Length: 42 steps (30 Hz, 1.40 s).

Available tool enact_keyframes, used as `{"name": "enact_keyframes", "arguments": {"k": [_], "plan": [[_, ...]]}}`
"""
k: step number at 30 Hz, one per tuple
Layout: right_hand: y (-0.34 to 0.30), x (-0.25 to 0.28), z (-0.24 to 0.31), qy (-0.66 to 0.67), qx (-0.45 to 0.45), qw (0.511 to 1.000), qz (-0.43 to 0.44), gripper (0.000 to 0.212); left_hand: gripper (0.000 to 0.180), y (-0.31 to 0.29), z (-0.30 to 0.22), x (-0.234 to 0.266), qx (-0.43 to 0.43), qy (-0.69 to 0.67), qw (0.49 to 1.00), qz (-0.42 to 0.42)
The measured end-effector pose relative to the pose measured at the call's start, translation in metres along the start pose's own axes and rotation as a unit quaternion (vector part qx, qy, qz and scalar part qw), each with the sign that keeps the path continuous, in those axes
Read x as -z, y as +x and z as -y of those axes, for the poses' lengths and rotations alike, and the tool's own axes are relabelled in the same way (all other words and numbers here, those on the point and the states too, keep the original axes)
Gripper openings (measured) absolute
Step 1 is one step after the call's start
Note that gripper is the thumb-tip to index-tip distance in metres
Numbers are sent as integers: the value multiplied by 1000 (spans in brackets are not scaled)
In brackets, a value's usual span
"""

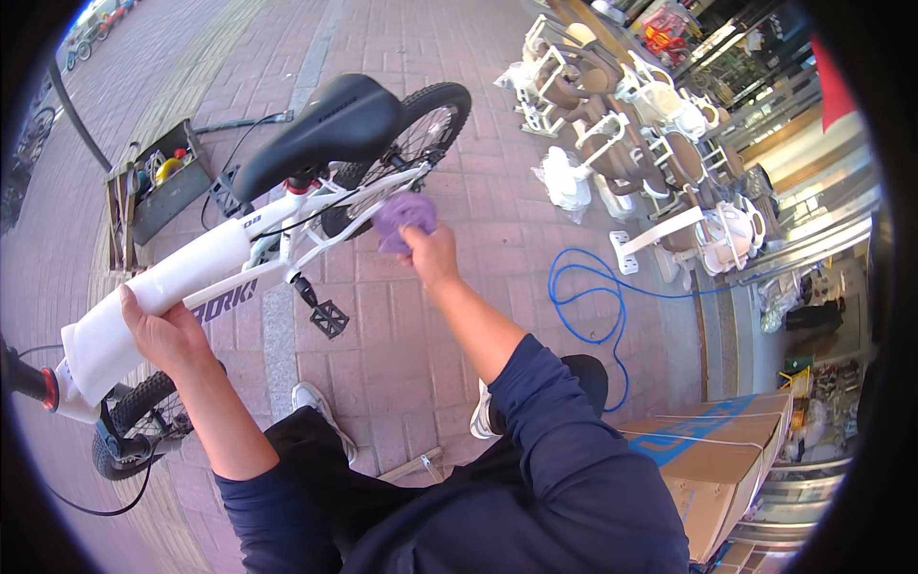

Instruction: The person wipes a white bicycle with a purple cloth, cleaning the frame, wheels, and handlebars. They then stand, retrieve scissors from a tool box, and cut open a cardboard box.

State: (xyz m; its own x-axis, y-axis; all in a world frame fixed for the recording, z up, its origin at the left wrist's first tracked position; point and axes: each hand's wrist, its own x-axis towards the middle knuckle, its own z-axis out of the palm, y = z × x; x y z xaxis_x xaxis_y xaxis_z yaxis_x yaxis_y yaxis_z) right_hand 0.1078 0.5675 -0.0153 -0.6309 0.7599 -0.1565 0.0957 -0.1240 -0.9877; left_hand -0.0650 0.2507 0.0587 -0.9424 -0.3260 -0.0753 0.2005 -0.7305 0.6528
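Note:
A white bicycle stands across the left of the head view, its black saddle [330, 124] uppermost and its rear wheel [442, 120] pointing away. White padding [196, 260] covers its main tube. My left hand [170, 333] grips that padded tube near the front end, thumb on top, fingers hidden beneath. In my right hand [432, 256] is a bunched purple cloth [404, 218], closed in the fingers beside the rear part of the white frame [311, 230]. Whether the cloth touches the frame I cannot tell. A black pedal [329, 320] sticks out below the frame, between my hands.
Beyond the bicycle sits an open toolbox [172, 191]. White and brown children's seats or strollers [612, 124] crowd the upper right. A blue hose or cable [585, 340] loops over the brick paving, near a white power strip [623, 253]. A large cardboard box [712, 440] lies at lower right.

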Motion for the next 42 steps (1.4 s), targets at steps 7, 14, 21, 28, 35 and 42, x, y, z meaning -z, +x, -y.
{"name": "enact_keyframes", "arguments": {"k": [7, 14, 21, 28, 35, 42], "plan": [[90, 8, 162, -45, 181, 982, 36, 42, 41, -16, 6, 1, 38, -84, 993, 72], [134, -53, 180, -133, 40, 971, 195, 44, 46, -10, 6, 11, 69, -143, 977, 142], [114, -13, 181, -191, 24, 963, 186, 32, 35, -18, 1, 18, 152, -197, 946, 209], [-19, 119, 175, -93, 73, 986, 115, 49, 34, -65, -5, -32, 187, -179, 923, 286], [-130, 236, 141, 28, 10, 999, -16, 56, 35, -99, 74, -113, 302, -139, 868, 369], [-160, 237, 117, 122, 4, 985, -122, 51, 26, -107, 200, -188, 423, -84, 834, 345]]}}
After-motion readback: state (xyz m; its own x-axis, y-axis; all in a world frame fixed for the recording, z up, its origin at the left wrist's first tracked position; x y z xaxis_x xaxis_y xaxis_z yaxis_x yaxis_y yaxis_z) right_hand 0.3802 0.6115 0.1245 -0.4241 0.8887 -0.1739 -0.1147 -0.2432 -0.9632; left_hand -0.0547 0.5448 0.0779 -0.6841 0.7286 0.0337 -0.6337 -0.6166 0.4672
